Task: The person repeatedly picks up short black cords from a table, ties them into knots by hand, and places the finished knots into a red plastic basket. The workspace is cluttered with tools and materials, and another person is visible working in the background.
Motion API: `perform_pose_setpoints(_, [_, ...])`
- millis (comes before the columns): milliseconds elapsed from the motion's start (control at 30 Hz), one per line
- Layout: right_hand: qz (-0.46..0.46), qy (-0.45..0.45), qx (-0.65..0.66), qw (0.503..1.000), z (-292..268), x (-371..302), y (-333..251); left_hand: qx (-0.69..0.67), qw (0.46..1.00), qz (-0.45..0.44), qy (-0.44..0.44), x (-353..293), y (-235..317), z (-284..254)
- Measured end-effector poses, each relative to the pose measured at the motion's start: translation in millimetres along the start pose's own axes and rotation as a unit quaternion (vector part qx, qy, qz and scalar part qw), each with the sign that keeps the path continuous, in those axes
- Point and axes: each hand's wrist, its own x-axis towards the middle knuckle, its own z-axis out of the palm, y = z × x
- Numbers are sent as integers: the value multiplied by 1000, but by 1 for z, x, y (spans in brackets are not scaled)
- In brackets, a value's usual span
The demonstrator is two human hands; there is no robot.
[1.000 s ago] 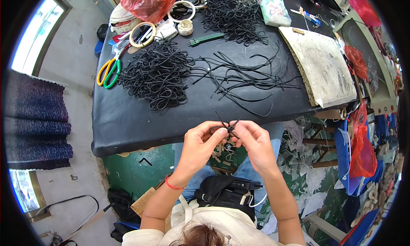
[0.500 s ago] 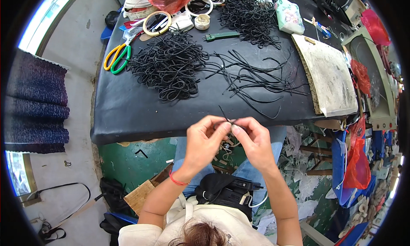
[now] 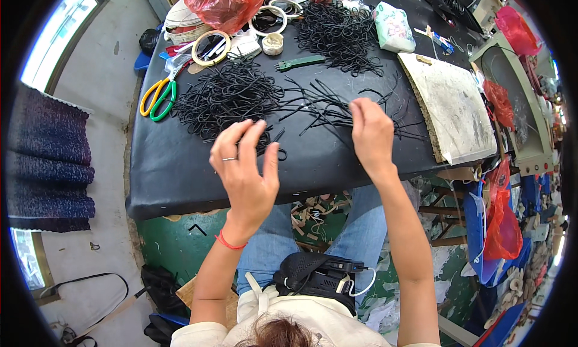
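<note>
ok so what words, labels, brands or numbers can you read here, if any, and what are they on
None can be read with confidence.
White-and-green soft package: coloured print, too small to read.
Small blue item: any marking too small.
Black cord pile: no print visible.

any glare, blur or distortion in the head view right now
Head view: the upper left window is blown out white; the table's front edge bows; black fills the corners; the left hand looks fairly crisp, its ring distinct; right-rim clutter looks stretched and soft.
</note>
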Motion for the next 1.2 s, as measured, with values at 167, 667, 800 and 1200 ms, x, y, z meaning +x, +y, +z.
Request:
perform_pose_setpoints(167, [-46, 74, 28, 996, -38, 9, -18, -129, 988, 76, -42, 23, 31, 18])
perform_pose_setpoints(667, [58, 96, 49, 992, -119, -73, -23, -504, 653, -295, -482, -12, 45, -14])
perform_pose_setpoints(800, [70, 37, 87, 993, -97, -79, -49, -589, 568, -433, -379, -23, 63, -3])
perform_pose_setpoints(1200, [-14, -58, 50, 997, -76, -92, -56, -480, 745, -355, -296, -28, 64, 13])
